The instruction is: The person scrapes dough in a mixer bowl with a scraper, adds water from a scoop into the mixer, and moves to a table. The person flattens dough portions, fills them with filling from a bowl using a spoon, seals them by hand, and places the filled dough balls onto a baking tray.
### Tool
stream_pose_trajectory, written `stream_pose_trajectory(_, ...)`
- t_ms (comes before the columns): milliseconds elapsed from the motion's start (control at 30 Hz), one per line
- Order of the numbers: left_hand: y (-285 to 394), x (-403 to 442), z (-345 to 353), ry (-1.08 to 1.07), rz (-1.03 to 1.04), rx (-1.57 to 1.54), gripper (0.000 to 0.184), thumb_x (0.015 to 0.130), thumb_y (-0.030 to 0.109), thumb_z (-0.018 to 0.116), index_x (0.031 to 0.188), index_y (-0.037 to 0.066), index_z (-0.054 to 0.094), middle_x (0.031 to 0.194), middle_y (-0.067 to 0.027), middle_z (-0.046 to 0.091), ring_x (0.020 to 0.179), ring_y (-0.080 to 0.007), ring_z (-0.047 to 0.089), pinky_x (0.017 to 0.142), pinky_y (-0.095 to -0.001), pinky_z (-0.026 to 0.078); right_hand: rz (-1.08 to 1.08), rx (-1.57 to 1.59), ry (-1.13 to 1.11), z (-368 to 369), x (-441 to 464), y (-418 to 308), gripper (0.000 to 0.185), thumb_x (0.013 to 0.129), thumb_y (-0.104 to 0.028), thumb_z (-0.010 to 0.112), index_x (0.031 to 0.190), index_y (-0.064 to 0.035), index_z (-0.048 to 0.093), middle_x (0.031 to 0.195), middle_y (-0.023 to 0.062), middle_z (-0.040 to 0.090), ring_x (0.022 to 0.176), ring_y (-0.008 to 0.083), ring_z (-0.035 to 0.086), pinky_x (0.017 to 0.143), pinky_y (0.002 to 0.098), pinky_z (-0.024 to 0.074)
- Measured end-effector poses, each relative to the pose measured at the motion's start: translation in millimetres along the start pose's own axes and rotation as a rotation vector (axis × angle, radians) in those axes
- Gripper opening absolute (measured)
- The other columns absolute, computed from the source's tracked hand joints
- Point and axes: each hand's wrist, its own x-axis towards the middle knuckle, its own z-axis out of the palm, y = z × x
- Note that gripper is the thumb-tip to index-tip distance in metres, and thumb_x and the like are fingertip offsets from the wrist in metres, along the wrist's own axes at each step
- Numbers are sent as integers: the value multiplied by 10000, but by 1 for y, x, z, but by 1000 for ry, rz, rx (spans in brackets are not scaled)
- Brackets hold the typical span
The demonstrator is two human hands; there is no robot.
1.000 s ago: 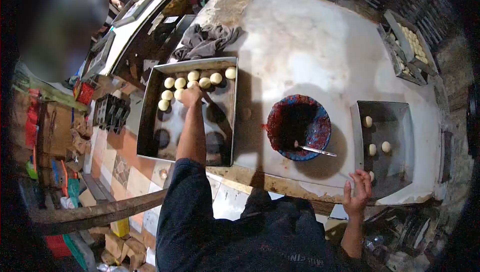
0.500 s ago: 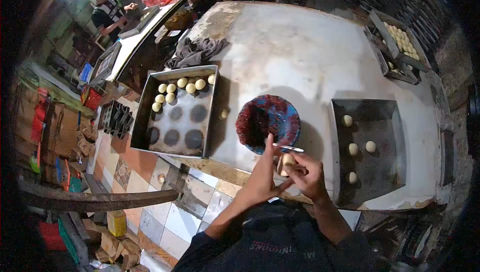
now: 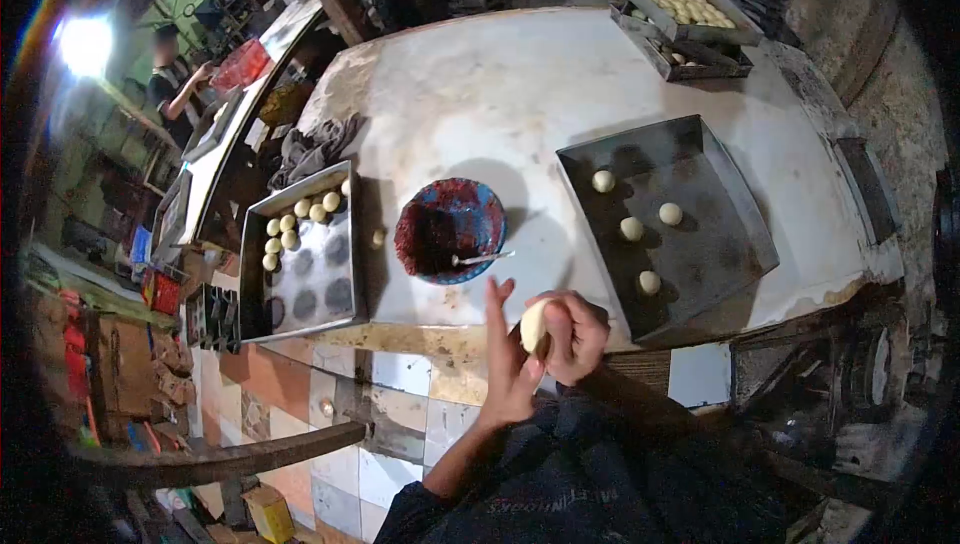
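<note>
A pale dough ball (image 3: 534, 326) is gripped in my right hand (image 3: 580, 342), its fingers curled round it and the thumb on top. Against its left side is my left hand (image 3: 507, 369), index finger stretched upward and thumb near the dough's lower end. How far the left palm supports the dough is hidden. Just beyond my hands stands a blue bowl (image 3: 498, 216) coated with dark red, sticky filling (image 3: 420, 239). A spoon (image 3: 485, 258) rests in the bowl, its light handle over the near right rim.
To the left, a metal tray (image 3: 356, 244) holds several dough balls along its far and left sides. Another tray (image 3: 705, 269) on the right holds several more. Stacked trays (image 3: 650, 29) stand at the far right corner. Cloth (image 3: 315, 149) lies far left; a person (image 3: 175, 89) works beyond.
The spoon has left my hands and now lies in the bowl. My right hand has closed around the dough ball. The camera view has turned, shifting the table contents.
</note>
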Motion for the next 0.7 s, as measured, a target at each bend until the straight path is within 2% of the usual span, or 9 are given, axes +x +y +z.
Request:
stream_pose_trajectory(33, 2, -4, -23, -140, -33, 334, 719, 913, 434, 512, 1418, -25, 285, 1453, -223, 242, 1343, -313, 281, 1069, -404, 263, -181, -87, -40, 11, -4, 3, 206, 921, -151, 515, 913, 22, 626, 735, 84, 628, 632, 134, 600, 572, 267, 467)
stream_pose_trajectory(67, -6, -13, -36, -94, -61, 193, 610, 930, 374, 526, 1353, -43, 386, 1325, -216, 433, 1222, -244, 432, 992, -363, 360, -360, -170, -90, 26, -7, 10, 196, 922, -149, 516, 895, 13, 623, 713, 75, 618, 622, 116, 585, 557, 260, 454)
stream_pose_trajectory(133, 14, -34, -69, 58, -320, 401, 478, 955, 306, 520, 1262, -57, 484, 1093, -161, 602, 1024, -176, 549, 864, -311, 442, -27, 23, -248, 63, -21, 36, 192, 918, -130, 496, 1019, -2, 597, 685, 119, 542, 638, 229, 599, 603, 309, 466)
stream_pose_trajectory(167, 21, -46, -84, 147, -213, 491, 365, 974, 244, 501, 1168, -62, 547, 898, -90, 645, 864, -136, 573, 748, -273, 465, -200, -108, -355, 77, -21, 33, 217, 932, -160, 478, 1021, -5, 600, 705, 113, 524, 669, 248, 588, 632, 327, 467)
stream_pose_trajectory(200, 28, -60, -100, 211, -239, 395, 383, 968, 264, 520, 1165, -63, 549, 974, -100, 642, 909, -157, 593, 807, -299, 472, -380, -235, -455, 90, -20, 30, 245, 947, -191, 460, 1023, -7, 604, 725, 106, 505, 699, 268, 576, 661, 346, 468)
stream_pose_trajectory(333, 45, -106, -160, 522, -347, -326, 357, 967, 262, 519, 1164, -34, 553, 1129, -116, 610, 1052, -187, 585, 913, -351, 469, -234, -60, -460, 149, -62, 24, 299, 959, -265, 451, 990, -13, 608, 893, 154, 510, 846, 285, 549, 749, 386, 434)
stream_pose_trajectory(467, 15, -139, -182, 368, -334, -379, 352, 963, 261, 521, 1174, -20, 539, 1148, -133, 606, 1064, -201, 597, 932, -359, 489, -38, -60, -597, 160, -89, 16, 271, 931, -266, 510, 942, -17, 616, 867, 151, 553, 862, 307, 562, 791, 378, 427)
stream_pose_trajectory(533, 24, -138, -200, 371, -482, -829, 354, 955, 264, 529, 1150, -32, 547, 1134, -141, 612, 1035, -221, 623, 891, -343, 535, -88, -91, -715, 159, -84, 16, 397, 958, -352, 456, 919, 3, 630, 947, 150, 570, 892, 277, 578, 805, 342, 442)
stream_pose_trajectory(700, 22, -125, -216, 317, -630, -429, 369, 948, 256, 547, 1177, -33, 564, 1152, -155, 609, 994, -203, 633, 824, -288, 532, -253, -800, -312, 104, 9, 74, 251, 841, -245, 603, 957, -27, 557, 1059, 227, 521, 1040, 405, 483, 898, 506, 379)
